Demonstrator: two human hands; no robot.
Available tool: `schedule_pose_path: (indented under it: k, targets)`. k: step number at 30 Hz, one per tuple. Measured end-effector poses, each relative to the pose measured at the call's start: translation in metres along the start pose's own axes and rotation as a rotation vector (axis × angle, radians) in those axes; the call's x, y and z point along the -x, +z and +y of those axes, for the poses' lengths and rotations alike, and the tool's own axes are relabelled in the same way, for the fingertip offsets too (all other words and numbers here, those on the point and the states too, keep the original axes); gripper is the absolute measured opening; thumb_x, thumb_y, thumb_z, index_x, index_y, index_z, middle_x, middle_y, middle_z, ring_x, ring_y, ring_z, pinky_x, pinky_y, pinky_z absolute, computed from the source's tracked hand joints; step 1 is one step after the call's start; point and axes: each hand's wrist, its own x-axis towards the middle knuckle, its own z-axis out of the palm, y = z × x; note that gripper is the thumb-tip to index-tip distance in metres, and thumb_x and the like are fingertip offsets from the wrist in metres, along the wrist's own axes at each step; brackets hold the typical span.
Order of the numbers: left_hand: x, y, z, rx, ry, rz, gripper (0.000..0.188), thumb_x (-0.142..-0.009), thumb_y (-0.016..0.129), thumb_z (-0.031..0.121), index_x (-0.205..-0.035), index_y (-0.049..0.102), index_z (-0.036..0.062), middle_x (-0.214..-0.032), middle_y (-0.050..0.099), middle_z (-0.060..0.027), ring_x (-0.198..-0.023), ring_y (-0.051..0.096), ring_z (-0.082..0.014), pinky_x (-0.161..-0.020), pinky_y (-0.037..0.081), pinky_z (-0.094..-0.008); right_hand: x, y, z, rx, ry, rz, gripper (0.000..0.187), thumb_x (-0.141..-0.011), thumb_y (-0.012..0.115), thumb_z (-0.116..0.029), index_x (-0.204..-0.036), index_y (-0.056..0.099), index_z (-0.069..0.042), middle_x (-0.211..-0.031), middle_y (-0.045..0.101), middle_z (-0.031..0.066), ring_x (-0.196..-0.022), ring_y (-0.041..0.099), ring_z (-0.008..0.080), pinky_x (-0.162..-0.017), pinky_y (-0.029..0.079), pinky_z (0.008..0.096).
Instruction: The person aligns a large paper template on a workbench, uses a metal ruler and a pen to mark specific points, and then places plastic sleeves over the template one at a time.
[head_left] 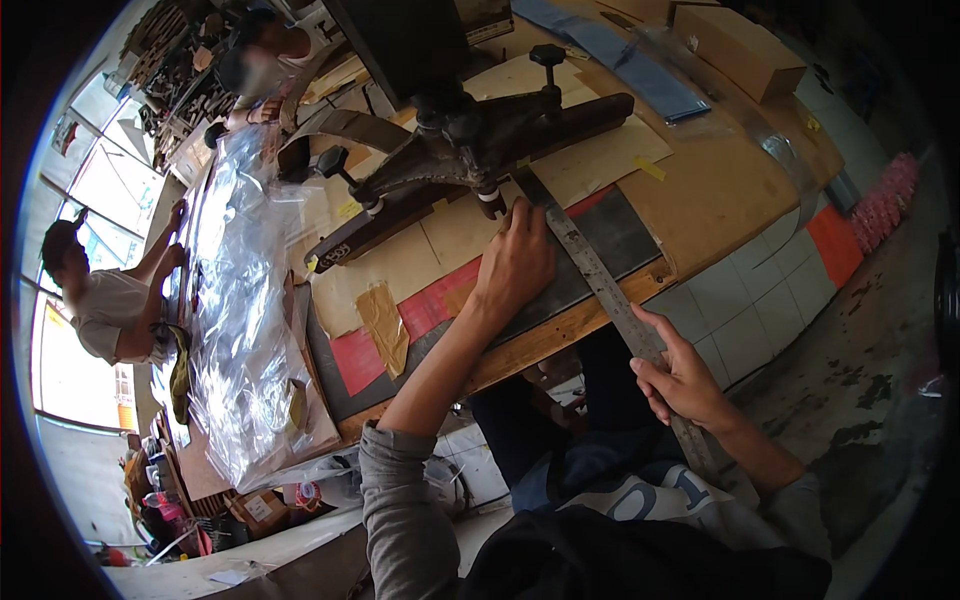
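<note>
As the ruler point(596, 273) slants across the worktop's point(530, 361) edge: your right hand point(688, 382) grips it
Left hand point(519, 258): by the black press point(435, 160), hold unclear
Ruler step: probably lining up
Ruler's next move: likely steadying

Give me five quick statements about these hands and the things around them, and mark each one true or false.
1. The right hand grips a long metal ruler. True.
2. The left hand rests on a cardboard box. False: it is by the knobbed dark metal fixture; the box lies farther right.
3. Clear plastic sheeting lies at the left of the picture. True.
4. The fluffy pink thing sits on the workbench. False: it is beyond the bench's right edge.
5. A co-worker stands at the right of the picture. False: that person is at the left.
</note>
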Motion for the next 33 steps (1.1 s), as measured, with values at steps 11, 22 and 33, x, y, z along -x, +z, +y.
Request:
schedule_pose_path:
  k: [11,22,33]
  targets:
    - [0.004,0.001,0.000,0.011,0.015,0.045,0.026,-0.067,0.056,0.004,-0.088,0.047,-0.0072,-0.092,0.045,-0.0229,-0.087,0.056,-0.0373,-0.070,0.052,-0.0385,0.000,0.003,0.006,0.010,-0.017,-0.001,0.056,-0.090,0.046,-0.006,-0.139,0.020,-0.015,-0.059,0.046,0.0019,-0.036,0.043,0.0069,-0.030,0.038,0.0226]
    - [0.005,0.007,-0.005,0.074,0.021,0.143,0.032,-0.070,0.055,0.005,-0.099,0.048,-0.0022,-0.094,0.048,-0.0201,-0.072,0.058,-0.0376,-0.059,0.052,-0.0425,-0.001,0.001,0.010,0.033,-0.029,0.022,0.058,-0.090,0.049,-0.008,-0.139,0.020,-0.015,-0.059,0.046,0.0014,-0.035,0.043,0.0071,-0.030,0.038,0.0224]
    - [0.006,0.006,-0.004,0.094,0.006,0.125,0.038,-0.070,0.055,0.005,-0.106,0.044,-0.0033,-0.093,0.048,-0.0215,-0.071,0.058,-0.0387,-0.060,0.051,-0.0440,0.039,-0.008,-0.007,0.169,-0.054,0.097,0.052,-0.089,0.049,-0.006,-0.136,0.025,-0.006,-0.055,0.046,0.0022,-0.035,0.043,0.0071,-0.031,0.035,0.0224]
